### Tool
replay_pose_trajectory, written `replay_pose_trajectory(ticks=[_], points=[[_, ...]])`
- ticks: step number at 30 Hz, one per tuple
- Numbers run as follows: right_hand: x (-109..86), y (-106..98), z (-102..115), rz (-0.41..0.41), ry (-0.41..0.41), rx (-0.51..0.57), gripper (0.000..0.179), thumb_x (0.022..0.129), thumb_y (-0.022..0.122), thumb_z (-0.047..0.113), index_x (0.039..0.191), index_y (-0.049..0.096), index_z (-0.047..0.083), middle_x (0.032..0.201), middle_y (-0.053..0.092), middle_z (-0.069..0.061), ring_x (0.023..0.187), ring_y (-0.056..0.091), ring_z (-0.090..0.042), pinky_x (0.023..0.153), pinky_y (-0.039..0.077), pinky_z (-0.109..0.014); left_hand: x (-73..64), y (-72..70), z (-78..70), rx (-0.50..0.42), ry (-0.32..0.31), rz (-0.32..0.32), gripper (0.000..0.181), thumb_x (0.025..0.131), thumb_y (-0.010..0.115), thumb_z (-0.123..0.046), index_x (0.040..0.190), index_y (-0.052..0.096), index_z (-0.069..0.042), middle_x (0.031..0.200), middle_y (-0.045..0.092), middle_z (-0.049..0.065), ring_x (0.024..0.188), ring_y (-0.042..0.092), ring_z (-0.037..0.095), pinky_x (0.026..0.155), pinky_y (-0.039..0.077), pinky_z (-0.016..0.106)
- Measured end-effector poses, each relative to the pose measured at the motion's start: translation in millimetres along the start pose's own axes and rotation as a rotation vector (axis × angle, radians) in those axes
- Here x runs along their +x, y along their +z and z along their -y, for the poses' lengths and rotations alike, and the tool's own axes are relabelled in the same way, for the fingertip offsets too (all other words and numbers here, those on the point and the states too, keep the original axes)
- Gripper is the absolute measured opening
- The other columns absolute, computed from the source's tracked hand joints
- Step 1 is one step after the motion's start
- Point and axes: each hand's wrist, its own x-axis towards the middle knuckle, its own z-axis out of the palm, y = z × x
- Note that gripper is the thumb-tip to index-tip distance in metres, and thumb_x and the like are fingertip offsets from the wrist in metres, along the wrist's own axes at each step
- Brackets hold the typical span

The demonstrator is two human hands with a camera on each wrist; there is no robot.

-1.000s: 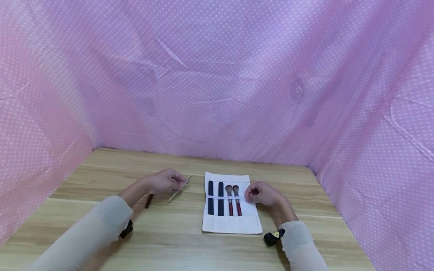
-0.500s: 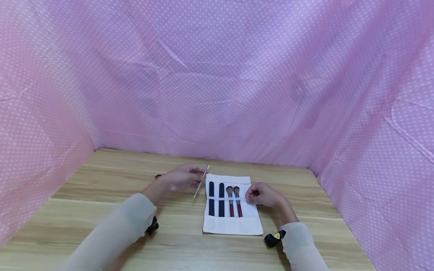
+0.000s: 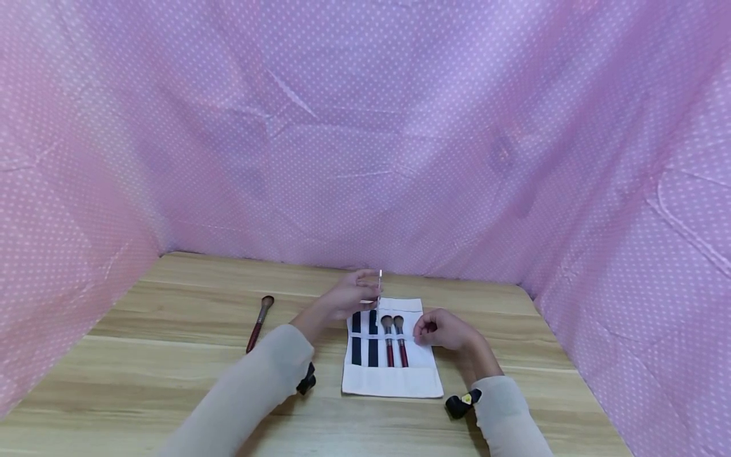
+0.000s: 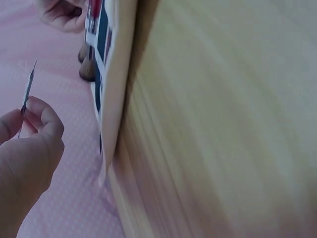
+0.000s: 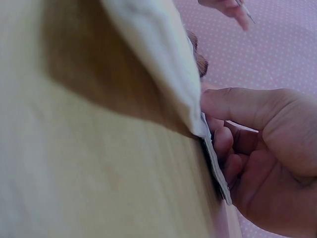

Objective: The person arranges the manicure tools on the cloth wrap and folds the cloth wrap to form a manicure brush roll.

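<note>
My left hand [image 3: 348,295] pinches a slim silver metal pick [image 4: 28,84] with a sharp point between thumb and fingertips. It stands nearly upright over the far part of a white cloth brush roll [image 3: 394,384], which lies spread out. An elastic band across the roll holds two black nail files [image 3: 373,349] and two makeup brushes [image 3: 389,346] with red handles. The left hand hides the tops of the files in the head view. My right hand [image 3: 445,329], fingers curled, grips the roll's right edge beside the band; its thumb lies against the cloth edge in the right wrist view.
Another red-handled makeup brush [image 3: 260,324] lies alone on the wooden table [image 3: 143,355], left of the roll, bristles away from me. A pink dotted curtain [image 3: 365,158] encloses the table at the back and sides.
My left hand has moved right with the pick, from the table left of the roll to above it, turning the pick upright. The loose brush is uncovered. The right hand has stayed put.
</note>
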Motion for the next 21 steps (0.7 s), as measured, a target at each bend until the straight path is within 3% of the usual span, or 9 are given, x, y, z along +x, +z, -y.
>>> replay_pose_trajectory(ticks=[4,11,15,21], points=[[-0.4,0,1,-0.001,0.0,-0.004,0.007,0.094,0.072,0.003,0.093,0.073,0.01,0.084,0.064,0.0,0.08,0.056,-0.015,0.072,0.048,-0.026,7.1,14.0,6.7,-0.028,0.017,-0.013,0.067,0.099,0.057,0.008,0.157,0.034,-0.016,0.137,0.05,0.033,0.114,0.06,0.034,0.088,0.055,0.033],[-1.4,0,3,-0.002,-0.019,0.006,0.008,0.091,0.074,0.001,0.095,0.073,0.007,0.082,0.062,-0.003,0.078,0.054,-0.015,0.069,0.047,-0.024,20.1,38.0,17.9,-0.033,0.043,-0.087,0.069,0.096,0.058,0.011,0.156,0.036,-0.015,0.133,0.054,0.031,0.111,0.061,0.034,0.081,0.057,0.03],[-1.4,1,2,-0.004,-0.016,0.014,0.006,0.092,0.073,0.001,0.093,0.072,0.006,0.082,0.062,-0.004,0.077,0.054,-0.016,0.068,0.046,-0.024,28.1,51.1,25.3,-0.043,0.078,-0.15,0.069,0.094,0.06,0.014,0.153,0.043,-0.016,0.121,0.059,0.023,0.105,0.063,0.031,0.081,0.058,0.032],[-0.9,0,2,-0.003,-0.023,0.026,0.007,0.092,0.071,-0.001,0.093,0.072,0.006,0.081,0.062,-0.002,0.077,0.055,-0.015,0.068,0.047,-0.024,36.0,61.9,35.3,0.022,0.095,-0.203,0.069,0.091,0.06,0.016,0.152,0.044,-0.013,0.115,0.062,0.021,0.103,0.066,0.035,0.079,0.06,0.033]])
